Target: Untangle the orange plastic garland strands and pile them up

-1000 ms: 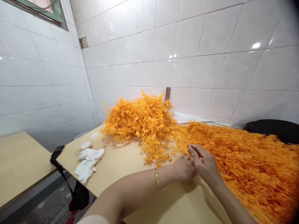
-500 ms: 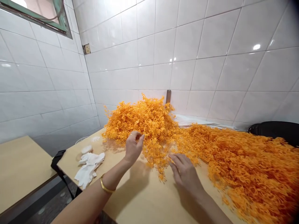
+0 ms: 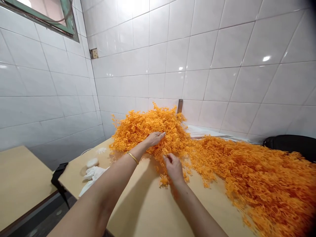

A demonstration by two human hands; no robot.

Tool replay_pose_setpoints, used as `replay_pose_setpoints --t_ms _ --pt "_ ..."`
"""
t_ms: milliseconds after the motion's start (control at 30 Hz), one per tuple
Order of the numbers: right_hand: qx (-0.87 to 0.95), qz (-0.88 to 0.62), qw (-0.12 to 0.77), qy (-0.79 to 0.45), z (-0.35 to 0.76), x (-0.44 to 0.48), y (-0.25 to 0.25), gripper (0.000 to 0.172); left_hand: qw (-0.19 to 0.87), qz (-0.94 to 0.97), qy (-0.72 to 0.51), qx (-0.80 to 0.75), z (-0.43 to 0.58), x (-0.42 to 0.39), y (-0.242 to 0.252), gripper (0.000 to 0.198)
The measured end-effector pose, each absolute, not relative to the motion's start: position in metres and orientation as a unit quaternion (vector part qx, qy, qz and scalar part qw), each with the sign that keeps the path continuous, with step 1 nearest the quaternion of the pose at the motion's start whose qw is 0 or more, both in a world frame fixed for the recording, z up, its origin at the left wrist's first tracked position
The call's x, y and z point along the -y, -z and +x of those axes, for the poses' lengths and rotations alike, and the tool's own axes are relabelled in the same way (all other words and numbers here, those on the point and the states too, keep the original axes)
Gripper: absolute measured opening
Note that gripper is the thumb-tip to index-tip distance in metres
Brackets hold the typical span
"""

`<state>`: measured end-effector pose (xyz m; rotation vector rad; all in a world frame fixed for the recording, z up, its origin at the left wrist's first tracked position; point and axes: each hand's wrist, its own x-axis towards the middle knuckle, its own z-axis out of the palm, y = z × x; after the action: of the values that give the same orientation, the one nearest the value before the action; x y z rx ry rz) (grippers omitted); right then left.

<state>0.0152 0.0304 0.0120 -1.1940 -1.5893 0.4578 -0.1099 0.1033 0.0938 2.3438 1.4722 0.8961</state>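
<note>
A tall heap of orange plastic sprigs (image 3: pixel 145 126) rises at the back of the wooden table (image 3: pixel 148 210), and a wider spread of the same sprigs (image 3: pixel 266 177) covers the right side. My left hand (image 3: pixel 154 138), with a gold bangle on the wrist, lies flat with fingers extended on the front of the tall heap. My right hand (image 3: pixel 174 168) rests at the heap's lower edge, its fingers curled into the sprigs there. Whether it grips any of them cannot be told.
White gloves (image 3: pixel 92 174) and a small white lump (image 3: pixel 92 162) lie at the table's left end. A black strap (image 3: pixel 58 172) hangs off that corner. A second table (image 3: pixel 19 177) stands to the left. A black object (image 3: pixel 291 146) sits far right. Tiled walls close in behind.
Both hands moved away from me and left, from the near edge of the spread up to the tall heap. The left hand went from pinching to lying flat on the pile.
</note>
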Motion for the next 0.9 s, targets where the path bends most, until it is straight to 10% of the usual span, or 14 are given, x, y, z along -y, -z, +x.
replay_pose_setpoints --t_ms 233,500,900 --pt "0.672 -0.47 0.518 -0.243 0.049 -0.01 -0.035 0.03 0.074 0.813 -0.306 -0.49 -0.111 -0.111 -0.072 0.056" --pt "0.701 -0.494 0.472 -0.204 0.06 -0.013 -0.046 0.03 -0.255 0.746 -0.39 -0.475 -0.127 -0.096 -0.065 0.036" --pt "0.763 -0.507 0.369 -0.154 0.06 0.03 -0.052 0.029 -0.189 0.709 -0.198 -0.65 -0.158 -0.117 -0.047 0.044"
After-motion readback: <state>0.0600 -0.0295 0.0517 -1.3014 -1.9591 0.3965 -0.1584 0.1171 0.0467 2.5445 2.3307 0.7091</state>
